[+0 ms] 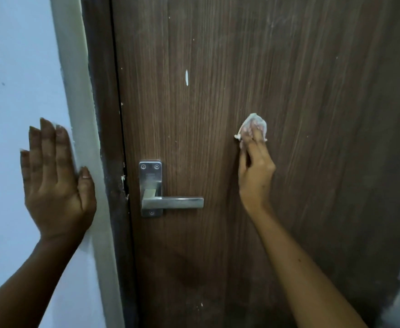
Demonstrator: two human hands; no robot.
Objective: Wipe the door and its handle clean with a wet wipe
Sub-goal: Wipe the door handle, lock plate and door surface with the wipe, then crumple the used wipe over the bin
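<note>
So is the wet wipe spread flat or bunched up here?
Bunched up. The wet wipe shows as a crumpled wad under the right hand, pressed against the door.

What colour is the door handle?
The flat metal lever handle is shiny silver-grey, seen in the head view, on the dark brown wood-grain door.

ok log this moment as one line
right hand: presses wet wipe on door | left hand: flat on wall | handle: untouched

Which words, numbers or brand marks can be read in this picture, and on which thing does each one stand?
None can be read.
Handle plate: a faint engraved mark near its top, too blurred to read.
Door, lever handle, wet wipe, wall: no text visible.
</note>
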